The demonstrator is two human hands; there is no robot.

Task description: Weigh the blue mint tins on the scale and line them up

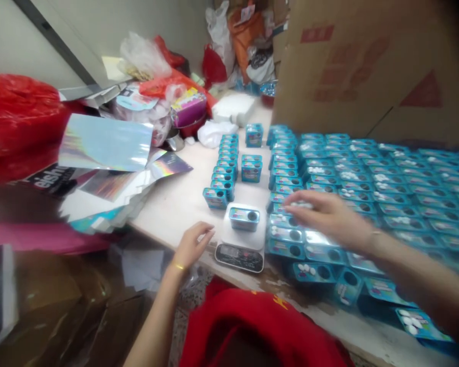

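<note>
Red garment [260, 326], blue box [244, 218] near left hand [195, 242]

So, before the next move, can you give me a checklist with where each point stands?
- One blue tin fully on the scale: ok.
- Display readable: cannot tell, too blurred.
- Left hand empty: ok, beside the scale.
- Right hand has a grip on something: cannot tell; its fingertips are at the packed tins.
- Nearest loose tins lined up: not ok, they sit at differing angles.
</note>
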